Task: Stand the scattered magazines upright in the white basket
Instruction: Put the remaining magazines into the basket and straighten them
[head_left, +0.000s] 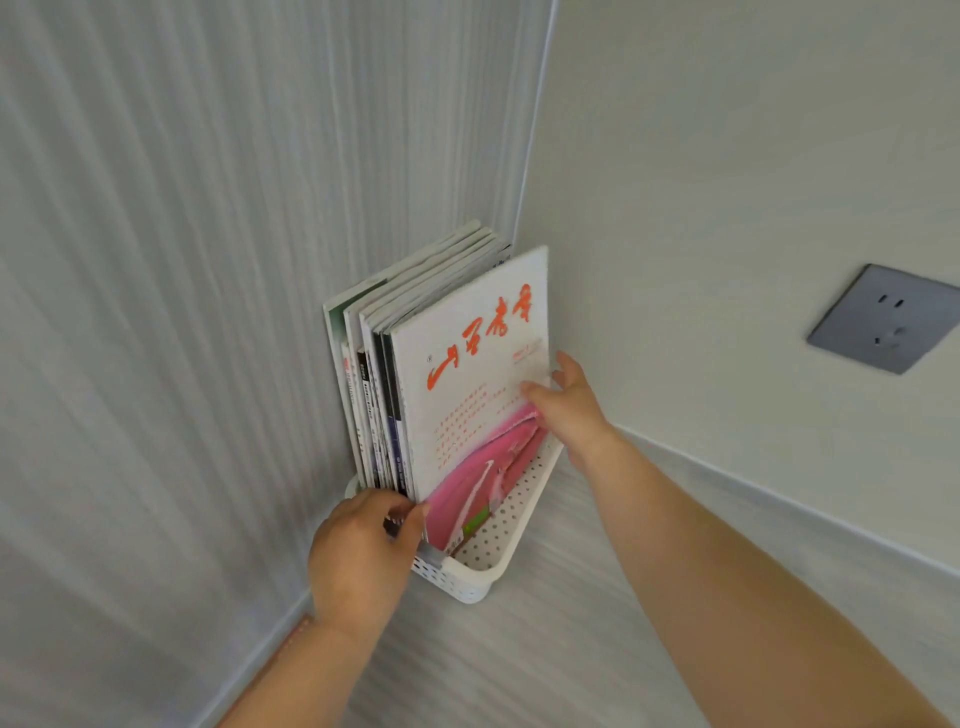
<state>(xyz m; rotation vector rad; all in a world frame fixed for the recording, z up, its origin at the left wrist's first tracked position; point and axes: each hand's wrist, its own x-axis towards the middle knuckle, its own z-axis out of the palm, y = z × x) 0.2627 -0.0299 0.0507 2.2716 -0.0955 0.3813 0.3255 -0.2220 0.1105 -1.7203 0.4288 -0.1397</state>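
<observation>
Both hands are pinching the front magazine (467, 374): left hand (358, 551) at spine, right hand (571, 405) at edge. Likely light, floppy, slick.

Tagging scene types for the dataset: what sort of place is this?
Probably a room corner in a home or office, at floor level. Pale walls meet behind a white basket of upright magazines, a grey wall socket sits low on the right wall, and a skirting board edges the wood-look floor.
</observation>
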